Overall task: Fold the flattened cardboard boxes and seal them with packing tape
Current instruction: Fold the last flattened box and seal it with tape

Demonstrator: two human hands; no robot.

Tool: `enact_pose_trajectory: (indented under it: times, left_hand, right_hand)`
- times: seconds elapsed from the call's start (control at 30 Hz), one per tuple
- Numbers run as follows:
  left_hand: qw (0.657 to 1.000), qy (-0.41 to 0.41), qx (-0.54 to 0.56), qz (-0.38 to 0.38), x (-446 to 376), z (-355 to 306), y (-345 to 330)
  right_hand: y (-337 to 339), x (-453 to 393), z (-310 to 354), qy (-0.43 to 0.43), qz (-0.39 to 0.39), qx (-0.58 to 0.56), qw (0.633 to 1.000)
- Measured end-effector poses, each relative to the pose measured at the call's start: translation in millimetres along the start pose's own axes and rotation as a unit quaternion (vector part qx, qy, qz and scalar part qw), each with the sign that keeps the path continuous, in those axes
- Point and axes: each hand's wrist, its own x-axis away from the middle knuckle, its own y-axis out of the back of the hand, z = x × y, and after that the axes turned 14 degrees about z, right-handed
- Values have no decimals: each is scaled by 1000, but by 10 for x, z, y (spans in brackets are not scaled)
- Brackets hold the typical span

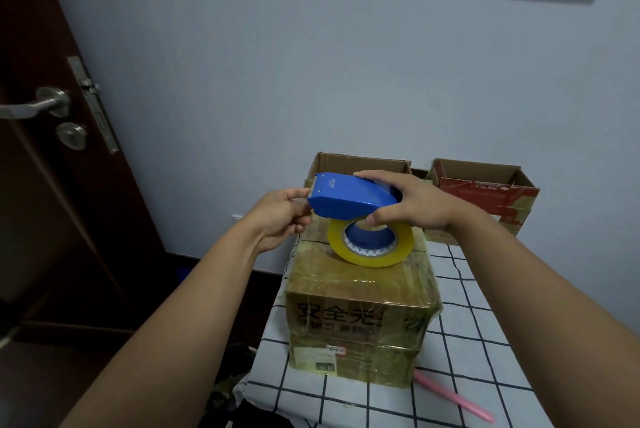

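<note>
A blue tape dispenser (349, 198) with a yellowish tape roll (372, 247) hangs just above a closed cardboard box (356, 316) wrapped in tape, which stands on the checked tablecloth (467, 375). My right hand (405, 204) grips the dispenser's rear from above, thumb under it. At the dispenser's front end my left hand (282, 216) pinches something small by the cutter; whether it is the tape end is too small to tell.
Two open cardboard boxes stand at the back against the wall: a brown one (360, 164) and a red-printed one (485, 192). A pink stick (453, 400) lies on the cloth right of the box. A dark door (52, 150) stands open on the left.
</note>
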Motion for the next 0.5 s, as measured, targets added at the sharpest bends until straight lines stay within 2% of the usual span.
enact_pose_trajectory:
  times: [0.23, 0.37, 0.5]
  left_hand:
    - [995, -21, -27, -90, 85, 81, 377]
    - [995, 12, -24, -96, 99, 318, 440]
    - [993, 20, 24, -110, 68, 497, 424]
  right_hand:
    - [352, 190, 130, -49, 13, 83, 995]
    - [289, 158, 36, -83, 62, 124, 987]
    - [227, 99, -30, -92, 57, 131, 985]
